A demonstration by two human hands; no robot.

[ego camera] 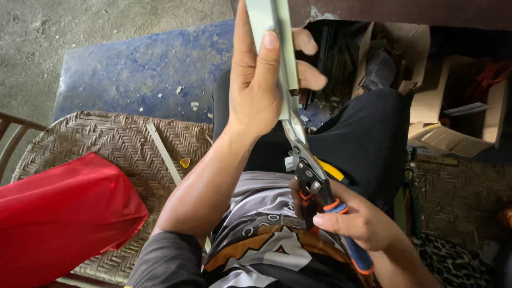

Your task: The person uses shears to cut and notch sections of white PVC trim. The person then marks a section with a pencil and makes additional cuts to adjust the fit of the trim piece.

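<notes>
Cutting is under way: the left hand (pixel 256 80) grips a pale metal strip (pixel 274 32) upright above the lap, while the right hand (pixel 357 221) clenches the blue-and-orange handles of the tin snips (pixel 309 170). Their blades sit at the strip's lower end, biting in just below the left palm. By the look of it, the cut is only begun; most of the strip runs uncut above. A thin offcut (pixel 162 152) lies on the woven seat (pixel 106 138), small scraps dot the blue mat (pixel 133 69).
</notes>
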